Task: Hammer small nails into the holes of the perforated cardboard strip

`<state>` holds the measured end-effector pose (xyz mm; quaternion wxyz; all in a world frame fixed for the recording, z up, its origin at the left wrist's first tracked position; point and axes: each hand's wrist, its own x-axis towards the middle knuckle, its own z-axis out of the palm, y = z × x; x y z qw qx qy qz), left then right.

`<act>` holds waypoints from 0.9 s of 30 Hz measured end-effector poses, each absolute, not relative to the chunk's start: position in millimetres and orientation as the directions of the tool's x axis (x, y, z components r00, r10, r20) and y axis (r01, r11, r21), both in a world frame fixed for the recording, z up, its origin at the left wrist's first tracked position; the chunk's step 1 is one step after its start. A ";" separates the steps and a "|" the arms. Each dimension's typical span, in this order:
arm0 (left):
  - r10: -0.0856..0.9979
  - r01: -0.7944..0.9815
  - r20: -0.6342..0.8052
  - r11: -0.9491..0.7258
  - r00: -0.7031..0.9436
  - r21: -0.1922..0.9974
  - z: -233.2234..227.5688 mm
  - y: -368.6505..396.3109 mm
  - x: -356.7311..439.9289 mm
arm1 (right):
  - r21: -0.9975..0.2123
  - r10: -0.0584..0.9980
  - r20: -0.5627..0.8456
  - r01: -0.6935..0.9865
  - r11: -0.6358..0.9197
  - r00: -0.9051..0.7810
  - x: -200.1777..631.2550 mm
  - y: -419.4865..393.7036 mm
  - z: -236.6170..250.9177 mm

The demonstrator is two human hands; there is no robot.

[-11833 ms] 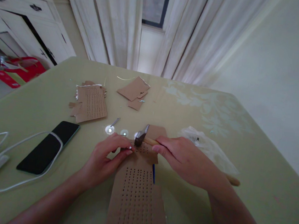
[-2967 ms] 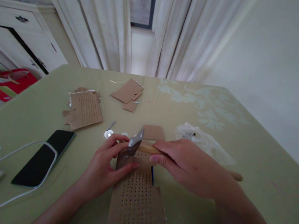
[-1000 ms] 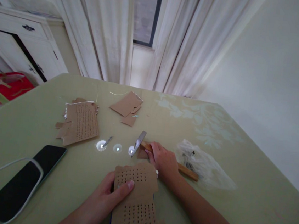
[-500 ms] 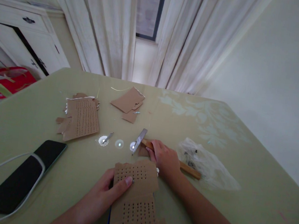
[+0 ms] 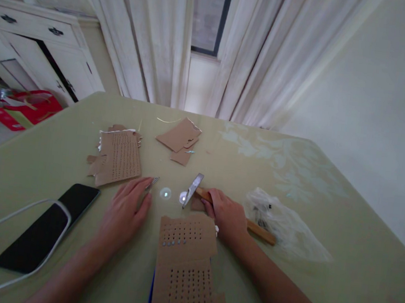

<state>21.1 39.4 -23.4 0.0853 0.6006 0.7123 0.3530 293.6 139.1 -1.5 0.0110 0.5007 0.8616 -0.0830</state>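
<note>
The punched card lies nearest, between the two hands, touched by neither. The left hand lies flat and released on the table, fingertips by a nail. The right hand grasps the hammer, its head resting on the table. Beyond it a plastic bag holds small dark pieces. Farther off lie card scraps

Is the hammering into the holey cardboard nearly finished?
Barely begun. On the punched cardboard, only a short row of small metal pieces shows among the holes; the rest look empty. The right hand rests on the hammer lying on the table. The left hand lies flat, fingertips by the nails.
</note>
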 end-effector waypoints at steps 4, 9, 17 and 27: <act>0.940 0.928 0.312 0.011 -0.136 0.372 -38.1 40.2 18.0 | -0.133 0.861 -0.101 0.865 0.484 -0.498 294.1 139.5 -2.5; 0.934 0.928 0.348 -0.060 -0.078 0.368 -37.5 37.3 17.3 | -0.141 0.858 -0.093 0.860 0.490 -0.505 293.8 139.2 -2.8; 0.942 0.915 0.301 0.011 -0.145 0.404 -31.6 35.7 13.6 | -0.133 0.861 -0.080 0.861 0.490 -0.502 294.3 139.2 -4.2; 0.960 0.895 0.230 0.043 -0.160 0.443 -31.8 37.5 10.7 | -0.127 0.861 -0.086 0.862 0.490 -0.502 293.2 140.4 -3.7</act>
